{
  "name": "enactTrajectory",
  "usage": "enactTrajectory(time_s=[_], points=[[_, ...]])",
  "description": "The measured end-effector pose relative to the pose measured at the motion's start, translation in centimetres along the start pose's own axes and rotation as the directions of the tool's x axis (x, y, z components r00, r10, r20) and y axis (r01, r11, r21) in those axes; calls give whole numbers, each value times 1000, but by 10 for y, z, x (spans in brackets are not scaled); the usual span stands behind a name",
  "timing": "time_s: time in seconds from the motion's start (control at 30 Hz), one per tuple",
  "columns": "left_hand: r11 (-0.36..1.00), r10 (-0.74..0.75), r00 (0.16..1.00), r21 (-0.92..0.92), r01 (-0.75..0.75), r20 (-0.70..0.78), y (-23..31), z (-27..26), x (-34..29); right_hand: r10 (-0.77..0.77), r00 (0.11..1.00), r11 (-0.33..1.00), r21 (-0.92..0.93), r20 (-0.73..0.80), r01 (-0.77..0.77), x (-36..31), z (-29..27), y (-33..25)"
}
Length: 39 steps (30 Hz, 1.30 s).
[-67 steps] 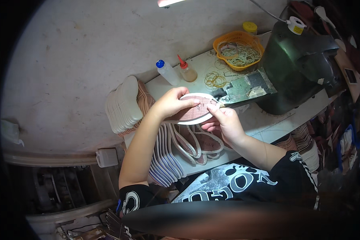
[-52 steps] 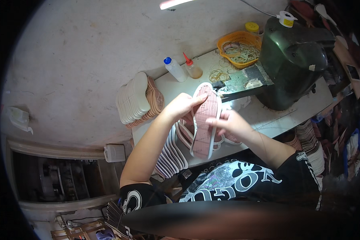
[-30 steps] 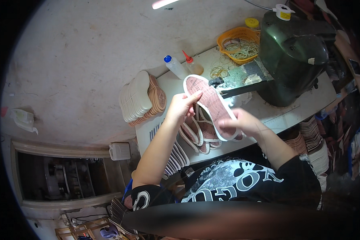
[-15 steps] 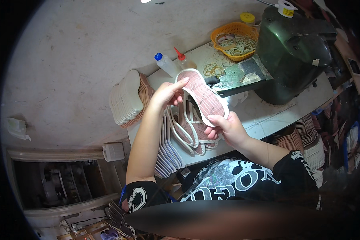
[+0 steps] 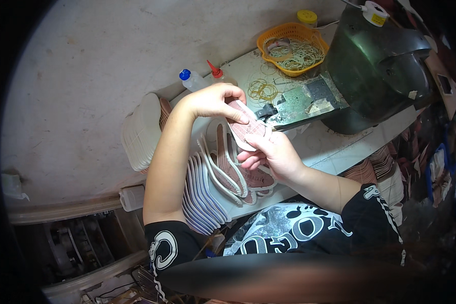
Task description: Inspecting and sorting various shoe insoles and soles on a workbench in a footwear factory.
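Insole (image 5: 250,128), gripped by left hand (image 5: 214,103) and right hand (image 5: 279,153) near the green machine (image 5: 372,76), seems mid-alignment; next move likely calls for steady turning.

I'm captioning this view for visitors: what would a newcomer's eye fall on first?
Probably the pink, white-edged sole piece, pinched between the left hand and right hand near the centre. Next might come the bulky dark green machine at the upper right, then the orange basket of tangled pale strands to the machine's left.
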<state>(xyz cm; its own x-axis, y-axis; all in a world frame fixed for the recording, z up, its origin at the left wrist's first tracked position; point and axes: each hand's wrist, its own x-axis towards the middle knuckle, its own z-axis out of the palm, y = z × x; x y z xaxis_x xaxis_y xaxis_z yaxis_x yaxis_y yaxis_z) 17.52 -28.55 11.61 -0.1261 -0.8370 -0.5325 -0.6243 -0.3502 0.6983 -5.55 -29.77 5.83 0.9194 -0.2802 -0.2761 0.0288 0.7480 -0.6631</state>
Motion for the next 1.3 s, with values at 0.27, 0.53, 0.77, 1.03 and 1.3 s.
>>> enactTrajectory(time_s=[0.27, 0.53, 0.77, 1.03, 1.3], points=[[997, -50, 995, -59, 45, -84, 6, 10, -19, 90, 994, 995, -43, -57, -92, 2, 0, -11], [992, -109, 925, 22, 126, -365, 11, 42, -44, 105, 993, 989, -101, -60, -111, 0, -5, -16], [976, -176, 918, -184, 116, -356, 4, 73, -47, 82, 994, 987, -135, -65, -90, -3, -3, -21], [835, -277, 942, -532, 139, -188, 15, 87, -48, 147, 984, 959, -228, -98, -166, -5, -10, -27], [691, -382, 918, -693, 206, -108, 23, 96, -49, 321, 924, 909, -341, 208, -240, -48, -28, -41]])
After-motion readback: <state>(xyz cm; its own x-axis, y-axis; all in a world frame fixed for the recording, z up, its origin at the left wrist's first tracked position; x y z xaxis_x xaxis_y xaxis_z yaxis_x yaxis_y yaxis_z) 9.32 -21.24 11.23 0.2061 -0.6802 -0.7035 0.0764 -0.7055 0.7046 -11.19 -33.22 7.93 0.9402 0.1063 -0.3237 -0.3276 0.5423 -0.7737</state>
